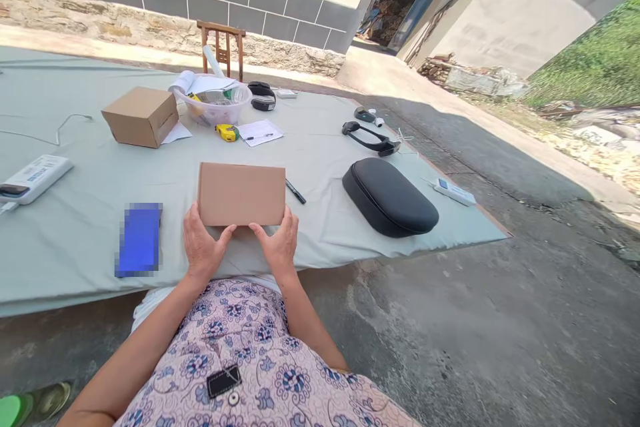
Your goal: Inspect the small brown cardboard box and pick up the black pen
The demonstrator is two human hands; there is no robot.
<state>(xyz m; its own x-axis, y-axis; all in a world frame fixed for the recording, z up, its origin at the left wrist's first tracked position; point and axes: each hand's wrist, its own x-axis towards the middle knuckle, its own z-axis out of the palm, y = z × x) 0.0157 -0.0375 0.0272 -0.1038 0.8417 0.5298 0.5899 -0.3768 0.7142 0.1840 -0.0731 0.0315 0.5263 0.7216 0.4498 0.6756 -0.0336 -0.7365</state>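
Head view: left hand [201, 245] and right hand [278, 244] grasping cardboard box [241, 194] at its near edge (pen [295, 191] just beside), on grey cloth [75, 227].

A pale green sheet [90, 227] is spread flat on the concrete ground [500, 320]. Near its front edge lies a flat cardboard box [241, 194], with a blue blurred rectangle [139, 239] to its left and a black pen [295, 191] just beside its right side. Toward the right edge sit a black oval case [390, 197], black glasses [371, 139] and a white remote [454, 192]. At the left edge lies a white power bank [34, 177]. Toward the far edge stand a closed cardboard carton [141, 116], a clear plastic bowl [216, 105], a yellow tape measure [228, 132] and a sheet of paper [260, 132].
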